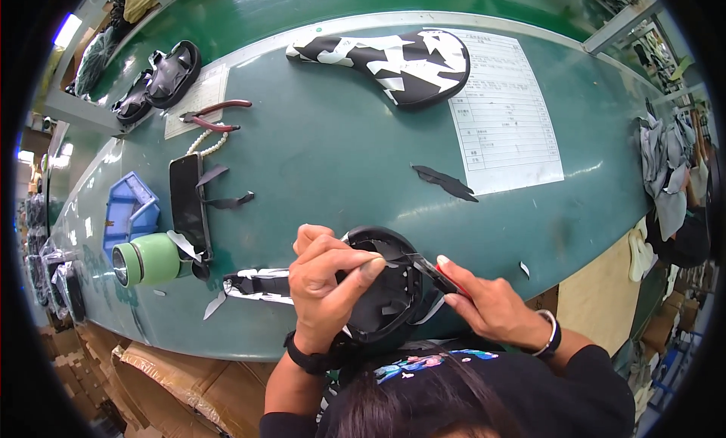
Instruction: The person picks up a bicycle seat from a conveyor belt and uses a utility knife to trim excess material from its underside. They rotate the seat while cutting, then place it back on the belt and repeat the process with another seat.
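Note:
A bicycle saddle (368,317) lies upside down near the table's front edge, its black hollow underside facing up and its narrow nose pointing left. White and black cover material is folded over the nose. Above the wide part, my left hand (327,278) is closed in a pinch between thumb and fingers, on what looks like a thin strip of cover material. My right hand (491,306) is wrapped round a red and black utility knife (446,279). The blade points left, toward the saddle's inner edge and my left fingertips. My left hand partly covers the saddle.
A finished black-and-white saddle (393,64) rests partly on a printed sheet (510,120). Black scraps (445,182) lie mid-table. On the left are red-handled pliers (215,117), a phone (189,200), a green jar (151,259), a blue tray (130,204) and black saddle parts (172,75).

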The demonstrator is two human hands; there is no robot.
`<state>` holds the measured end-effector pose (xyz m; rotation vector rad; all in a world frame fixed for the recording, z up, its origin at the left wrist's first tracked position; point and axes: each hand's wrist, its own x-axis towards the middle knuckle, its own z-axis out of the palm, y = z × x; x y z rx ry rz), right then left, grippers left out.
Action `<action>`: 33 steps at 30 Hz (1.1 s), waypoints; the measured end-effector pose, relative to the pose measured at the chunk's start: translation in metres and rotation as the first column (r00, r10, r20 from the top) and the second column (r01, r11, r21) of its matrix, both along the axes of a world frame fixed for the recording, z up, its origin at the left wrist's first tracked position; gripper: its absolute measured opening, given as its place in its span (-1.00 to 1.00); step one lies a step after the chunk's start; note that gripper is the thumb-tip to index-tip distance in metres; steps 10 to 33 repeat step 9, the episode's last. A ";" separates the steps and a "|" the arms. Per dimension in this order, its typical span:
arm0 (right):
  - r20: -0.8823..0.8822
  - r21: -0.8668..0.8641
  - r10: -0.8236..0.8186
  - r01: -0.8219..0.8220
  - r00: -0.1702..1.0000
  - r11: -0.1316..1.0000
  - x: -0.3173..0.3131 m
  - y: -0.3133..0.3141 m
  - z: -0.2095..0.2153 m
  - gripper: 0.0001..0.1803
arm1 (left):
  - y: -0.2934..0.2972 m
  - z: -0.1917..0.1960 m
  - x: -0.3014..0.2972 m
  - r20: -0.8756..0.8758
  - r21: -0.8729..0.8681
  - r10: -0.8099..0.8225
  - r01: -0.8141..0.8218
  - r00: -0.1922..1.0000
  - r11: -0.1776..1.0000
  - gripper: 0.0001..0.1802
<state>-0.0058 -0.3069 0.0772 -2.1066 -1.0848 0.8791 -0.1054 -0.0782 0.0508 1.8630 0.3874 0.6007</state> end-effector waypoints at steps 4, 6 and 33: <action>-0.177 -0.033 -0.151 0.147 0.973 0.989 -0.028 -0.016 0.008 -0.38 | 0.006 -0.016 -0.003 0.250 -0.426 0.201 -0.079 0.947 0.901 -0.87; -0.420 -0.233 -0.262 0.176 0.869 0.956 -0.032 -0.014 0.019 -0.38 | 0.008 -0.015 -0.008 0.263 -0.722 0.445 -0.131 0.856 0.679 -0.83; -0.311 -0.204 -0.213 0.153 0.926 0.967 -0.034 -0.017 0.012 -0.36 | 0.008 -0.012 -0.009 0.233 -0.649 0.263 -0.051 0.936 0.759 -0.55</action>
